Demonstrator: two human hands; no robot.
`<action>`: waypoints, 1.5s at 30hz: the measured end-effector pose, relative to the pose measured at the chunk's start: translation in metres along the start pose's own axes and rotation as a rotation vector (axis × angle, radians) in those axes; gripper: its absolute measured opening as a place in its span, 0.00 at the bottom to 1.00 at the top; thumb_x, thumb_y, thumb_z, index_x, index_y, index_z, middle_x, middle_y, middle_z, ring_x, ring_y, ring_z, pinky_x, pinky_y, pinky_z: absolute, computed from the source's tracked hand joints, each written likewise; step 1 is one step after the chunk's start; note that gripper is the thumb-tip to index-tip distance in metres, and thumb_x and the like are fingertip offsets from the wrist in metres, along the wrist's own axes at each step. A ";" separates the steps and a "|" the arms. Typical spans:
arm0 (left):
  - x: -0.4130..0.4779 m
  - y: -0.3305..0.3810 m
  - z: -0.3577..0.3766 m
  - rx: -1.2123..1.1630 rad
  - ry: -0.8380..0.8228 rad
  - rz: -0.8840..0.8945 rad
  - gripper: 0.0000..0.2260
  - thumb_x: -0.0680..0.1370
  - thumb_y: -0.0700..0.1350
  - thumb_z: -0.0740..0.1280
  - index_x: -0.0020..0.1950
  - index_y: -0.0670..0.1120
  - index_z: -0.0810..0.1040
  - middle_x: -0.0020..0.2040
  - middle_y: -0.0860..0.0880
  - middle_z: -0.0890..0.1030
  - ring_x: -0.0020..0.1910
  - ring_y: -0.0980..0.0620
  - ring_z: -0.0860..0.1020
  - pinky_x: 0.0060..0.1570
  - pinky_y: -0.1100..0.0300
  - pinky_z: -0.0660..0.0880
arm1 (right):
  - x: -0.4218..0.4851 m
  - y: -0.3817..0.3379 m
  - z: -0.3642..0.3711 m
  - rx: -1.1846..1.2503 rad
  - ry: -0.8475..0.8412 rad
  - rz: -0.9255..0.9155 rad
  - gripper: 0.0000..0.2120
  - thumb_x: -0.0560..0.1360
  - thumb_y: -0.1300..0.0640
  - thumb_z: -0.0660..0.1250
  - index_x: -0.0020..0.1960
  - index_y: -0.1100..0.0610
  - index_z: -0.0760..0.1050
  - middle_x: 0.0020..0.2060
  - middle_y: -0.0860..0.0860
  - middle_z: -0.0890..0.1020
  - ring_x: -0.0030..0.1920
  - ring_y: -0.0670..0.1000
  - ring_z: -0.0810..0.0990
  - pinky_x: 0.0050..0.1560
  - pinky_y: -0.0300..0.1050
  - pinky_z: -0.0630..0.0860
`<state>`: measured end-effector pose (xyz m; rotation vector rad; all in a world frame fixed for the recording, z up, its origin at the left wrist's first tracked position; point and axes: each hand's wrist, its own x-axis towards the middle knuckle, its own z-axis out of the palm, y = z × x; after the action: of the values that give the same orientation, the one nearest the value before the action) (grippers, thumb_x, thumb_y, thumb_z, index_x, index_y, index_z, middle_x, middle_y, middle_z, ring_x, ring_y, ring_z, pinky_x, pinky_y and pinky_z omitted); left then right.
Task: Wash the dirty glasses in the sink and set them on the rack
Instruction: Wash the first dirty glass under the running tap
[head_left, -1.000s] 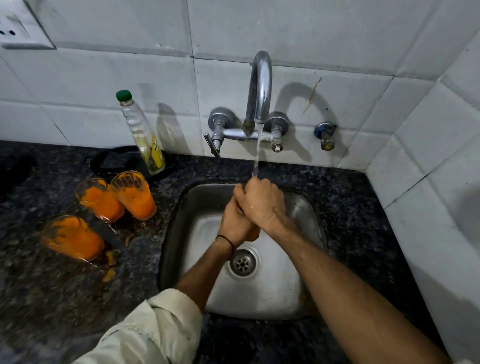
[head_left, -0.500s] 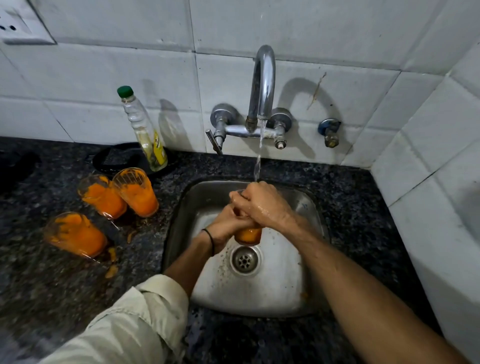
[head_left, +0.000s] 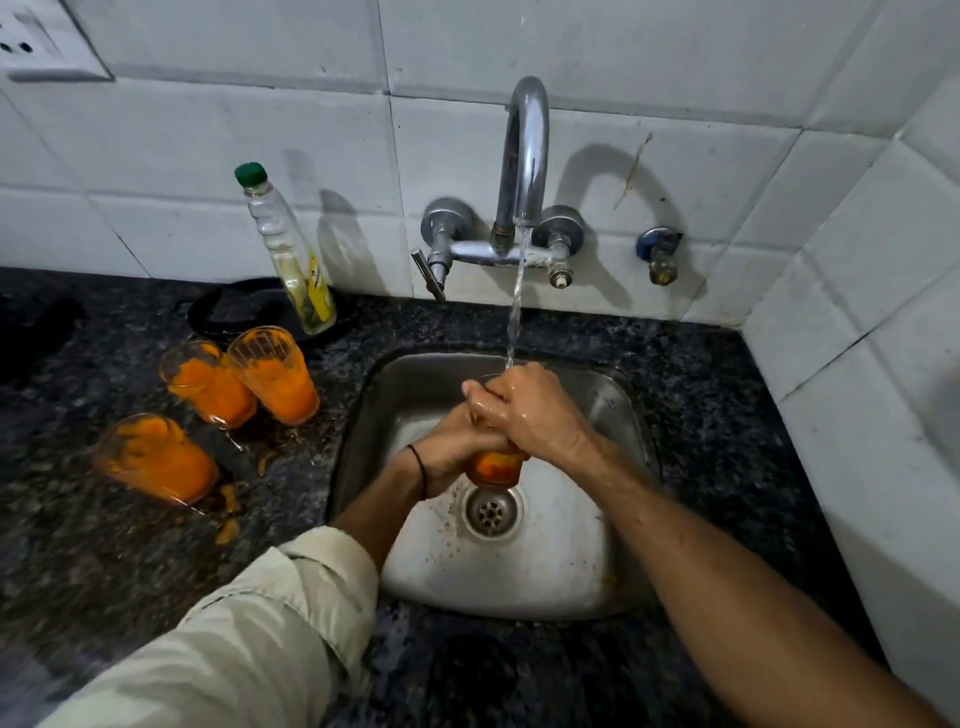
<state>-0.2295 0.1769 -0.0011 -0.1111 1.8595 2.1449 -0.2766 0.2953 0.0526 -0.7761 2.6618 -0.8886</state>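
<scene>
Lowered a bit since a second ago, so the orange base of the glass (head_left: 492, 467) now peeks out under the fingers. Head view: left hand (head_left: 457, 449) and right hand (head_left: 530, 415) both wrapped tight around it, above the drain (head_left: 491, 512) of the sink (head_left: 618, 400), faucet (head_left: 524, 156) stream hitting the knuckles. Three more dirty glasses (head_left: 228, 384) waiting on the counter (head_left: 130, 545). Probably slick, wet and breakable; best gripped round the middle wall, not the rim. No rack visible.
</scene>
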 end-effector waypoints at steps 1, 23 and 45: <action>0.002 0.001 0.005 0.108 0.110 0.014 0.14 0.71 0.40 0.73 0.56 0.48 0.78 0.47 0.48 0.84 0.49 0.49 0.83 0.49 0.57 0.81 | 0.002 -0.001 0.005 0.016 0.091 0.058 0.22 0.81 0.46 0.61 0.35 0.56 0.79 0.29 0.50 0.78 0.32 0.48 0.77 0.39 0.46 0.75; 0.023 -0.015 -0.001 0.456 0.356 0.317 0.11 0.68 0.38 0.72 0.47 0.46 0.76 0.42 0.48 0.82 0.41 0.56 0.78 0.45 0.53 0.78 | -0.010 0.002 0.025 -0.040 -0.004 0.169 0.09 0.77 0.63 0.63 0.55 0.58 0.77 0.53 0.56 0.80 0.54 0.58 0.79 0.50 0.48 0.76; 0.010 -0.015 -0.016 0.354 0.243 0.270 0.22 0.60 0.35 0.78 0.50 0.46 0.77 0.46 0.46 0.83 0.44 0.54 0.80 0.47 0.52 0.80 | -0.022 0.043 0.016 -0.372 -0.036 -0.466 0.26 0.64 0.74 0.67 0.59 0.55 0.80 0.57 0.50 0.80 0.61 0.53 0.76 0.63 0.57 0.73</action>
<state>-0.2373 0.1645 -0.0206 -0.0470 2.4925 1.9950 -0.2703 0.3288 0.0148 -1.5248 2.6912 -0.4538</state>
